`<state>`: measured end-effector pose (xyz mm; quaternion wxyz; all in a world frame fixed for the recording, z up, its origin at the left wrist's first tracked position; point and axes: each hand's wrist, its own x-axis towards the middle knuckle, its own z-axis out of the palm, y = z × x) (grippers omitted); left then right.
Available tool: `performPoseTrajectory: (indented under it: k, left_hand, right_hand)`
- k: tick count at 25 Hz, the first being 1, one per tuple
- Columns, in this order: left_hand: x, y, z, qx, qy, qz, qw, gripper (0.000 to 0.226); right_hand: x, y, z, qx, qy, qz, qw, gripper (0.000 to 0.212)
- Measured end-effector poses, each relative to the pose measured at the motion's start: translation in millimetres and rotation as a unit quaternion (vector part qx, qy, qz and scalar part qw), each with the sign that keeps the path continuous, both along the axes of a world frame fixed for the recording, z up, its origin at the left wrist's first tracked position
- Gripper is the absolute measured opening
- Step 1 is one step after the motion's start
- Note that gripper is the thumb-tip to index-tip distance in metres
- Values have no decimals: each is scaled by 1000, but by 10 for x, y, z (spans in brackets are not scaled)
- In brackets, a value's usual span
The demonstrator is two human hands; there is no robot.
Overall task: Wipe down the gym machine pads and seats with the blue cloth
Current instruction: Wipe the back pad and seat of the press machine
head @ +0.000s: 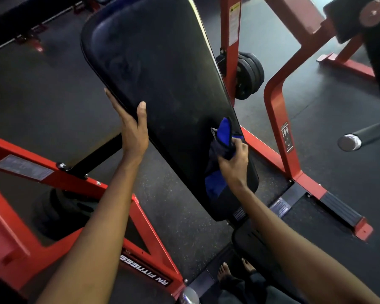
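While the left hand point(131, 130) grips the left edge of the long black back pad point(154, 84) in the middle of the frame, thumb hooked over the front and fingers stretched up along the side, the right hand point(234, 160) is curled tight round a bunched-up blue cloth point(223, 137), pressing it against the pad's lower right edge. Red machine frame point(281, 119) runs around it all, with black weight plates point(249, 75) stacked behind, upper right of centre, and dark rubber floor point(42, 95) underneath.

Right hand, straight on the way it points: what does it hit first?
Probably the black back pad: the right hand points up-left, the blue cloth it grips bunched ahead against the pad face.
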<state>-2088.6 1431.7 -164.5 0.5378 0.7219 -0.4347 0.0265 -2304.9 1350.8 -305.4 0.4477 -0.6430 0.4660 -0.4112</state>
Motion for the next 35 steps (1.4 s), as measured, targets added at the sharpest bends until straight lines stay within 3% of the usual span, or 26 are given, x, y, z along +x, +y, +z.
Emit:
performPoseTrajectory:
  k: [4, 9, 12, 17, 20, 24, 27, 29, 31, 35]
  left_hand:
    - [-9, -3, 11, 7, 13, 13, 1000, 82]
    - [-45, 9, 16, 16, 29, 25, 999, 81]
    - [-36, 4, 27, 31, 16, 48, 998, 81]
    - [-20, 11, 48, 30, -13, 36, 999, 76]
    - [13, 6, 10, 11, -21, 29, 999, 77]
    - [71, 7, -57, -28, 3, -1, 1000, 79]
    - [61, -28, -82, -47, 33, 3, 998, 80]
    - [10, -40, -110, -67, 54, 7, 996, 79]
    - [-25, -41, -158, -78, 68, 6, 995, 79]
    - [32, 0, -227, -71, 51, -26, 996, 83]
  right_hand:
    - [63, -356, 414, 21, -112, -75, 991, 45]
    - [45, -173, 71, -35, -21, -17, 999, 54]
    - [189, -52, -6, -38, -24, -15, 999, 68]
    - [515, 429, -117, -126, 77, -11, 989, 57]
    - [545, 628, -242, -165, 82, -9, 983, 51]
    - [683, 723, -269, -284, 129, 52, 949, 58]
    - [469, 711, -606, -370, 188, 108, 903, 69]
    - [230, 823, -899, -351, 227, 110, 902, 83]
    - [143, 947, -1021, -290, 229, 59, 927, 89]
    - [560, 1035, -596, -329, 201, 73, 920, 77]
